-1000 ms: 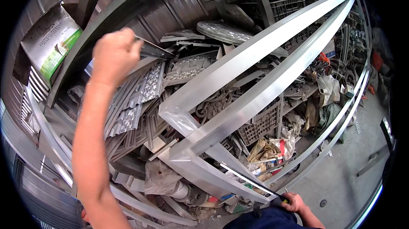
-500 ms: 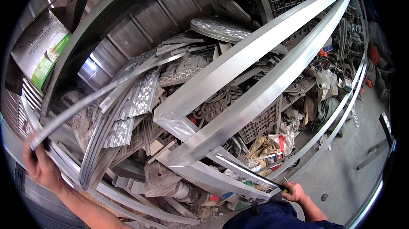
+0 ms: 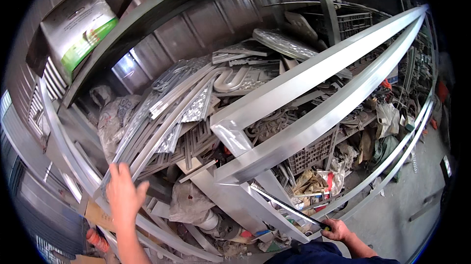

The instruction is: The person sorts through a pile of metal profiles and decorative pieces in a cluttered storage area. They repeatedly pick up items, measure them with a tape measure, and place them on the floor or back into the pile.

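My left hand (image 3: 124, 193) has its fingers stretched and thumb apart, at the near ends of several long silver metal strips (image 3: 167, 134) lying on the pile. Whether the fingertips touch them I cannot tell. At the lower right, my right hand (image 3: 336, 229) is closed round the dark, yellow-marked end of what looks like a tape measure (image 3: 289, 207). Its long thin blade slants up to the left, inside the corner of a large silver metal frame (image 3: 314, 121). The palm side of the right hand is hidden.
Patterned metal panels (image 3: 240, 80) and scrap pile up against the corrugated wall. A white-and-green carton (image 3: 81, 26) stands upper left, a plastic crate (image 3: 314, 151) amid the scrap. Curved-looking metal bars (image 3: 64, 131) run along the left. Grey floor (image 3: 392, 215) shows at right.
My left hand has let go of the long metal strip it held up at the far left and moved right. That strip appears to lie on the pile now. The right hand keeps its hold.
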